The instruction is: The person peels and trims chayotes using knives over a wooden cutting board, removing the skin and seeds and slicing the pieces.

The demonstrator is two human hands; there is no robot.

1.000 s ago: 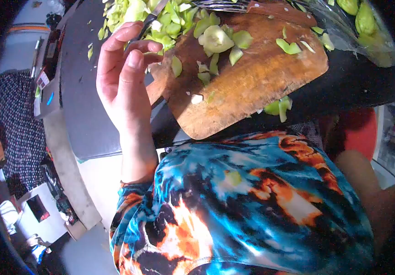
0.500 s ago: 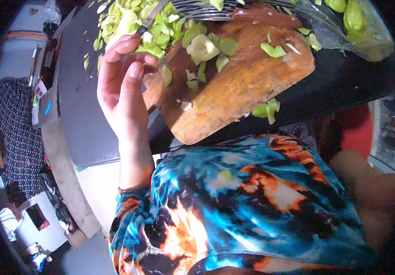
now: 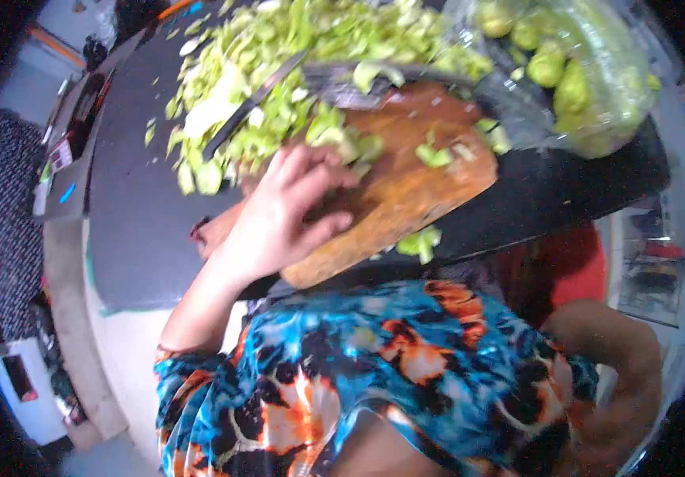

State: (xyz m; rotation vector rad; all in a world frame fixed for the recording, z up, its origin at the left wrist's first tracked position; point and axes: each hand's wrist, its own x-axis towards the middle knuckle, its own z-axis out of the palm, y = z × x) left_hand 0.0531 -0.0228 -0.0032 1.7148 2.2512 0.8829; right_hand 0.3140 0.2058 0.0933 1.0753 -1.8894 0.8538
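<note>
My left hand (image 3: 287,211) reaches over the near left part of a wooden cutting board (image 3: 438,187). Its fingers are bent and spread, with the thumb apart, and the fingertips are at some pale green slices (image 3: 330,131) on the board. Whether they touch the slices is hard to tell. A knife (image 3: 253,102) with a black handle lies on a big heap of cut green slices (image 3: 319,36), just beyond the hand. My right hand is out of view.
A clear plastic bag (image 3: 632,103) with several whole light-green, chayote-like vegetables (image 3: 547,70) stands at the far right of the black table (image 3: 136,238). Striped dark plastic (image 3: 346,89) lies behind the board. Green pieces (image 3: 420,242) rest by the near edge. A red seat (image 3: 581,266) shows below.
My left hand has come away from beside the knife and moved down and right onto the board. The knife now lies on the heap. The view has shifted, showing more of the bag.
</note>
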